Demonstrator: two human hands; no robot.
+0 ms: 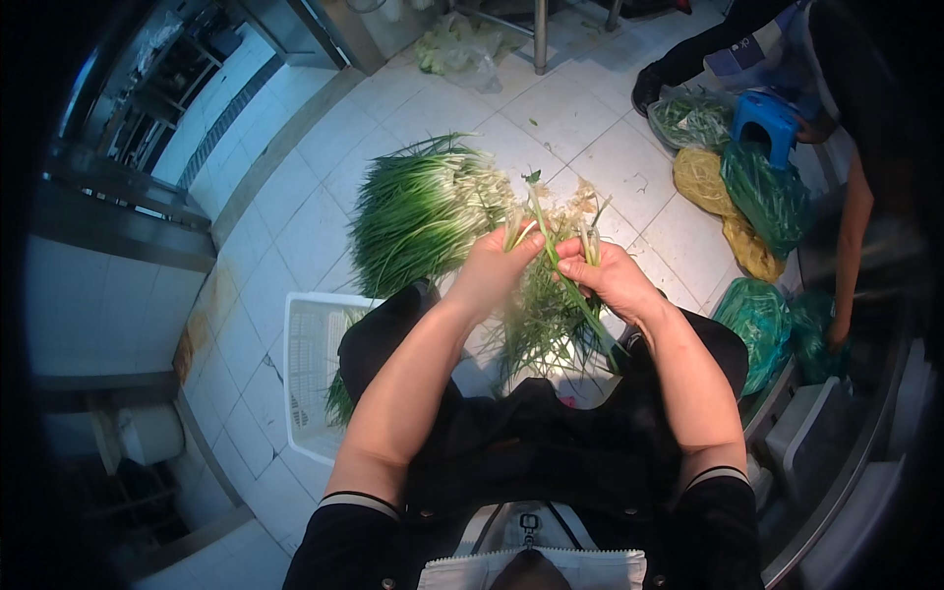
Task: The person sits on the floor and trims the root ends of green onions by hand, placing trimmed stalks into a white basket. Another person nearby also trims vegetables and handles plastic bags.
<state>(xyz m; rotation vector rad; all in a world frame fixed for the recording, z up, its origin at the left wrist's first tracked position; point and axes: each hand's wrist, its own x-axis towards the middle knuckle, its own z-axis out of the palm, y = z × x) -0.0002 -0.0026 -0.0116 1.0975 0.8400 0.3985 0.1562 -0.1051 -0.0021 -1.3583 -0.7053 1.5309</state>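
My left hand (501, 254) pinches pale stalk ends of spring onion between thumb and fingers. Close beside it, my right hand (601, 267) grips a few more pale stalks. One long green spring onion stalk (549, 247) slants between the two hands; which fingers bear it is unclear. Beyond my left hand lies a large pile of spring onions (420, 214), white ends to the right and green tops to the left. Under my hands is a loose heap of thin green leaves (542, 324), with dry roots (586, 198) near its far end.
A white plastic basket (295, 361) with greens inside stands left of my knee. At right, a person's arm (855, 221) reaches down near green plastic bags (752, 328), a yellow bag (697, 177) and a blue plastic stool (763, 114). Metal table legs (540, 37) stand ahead.
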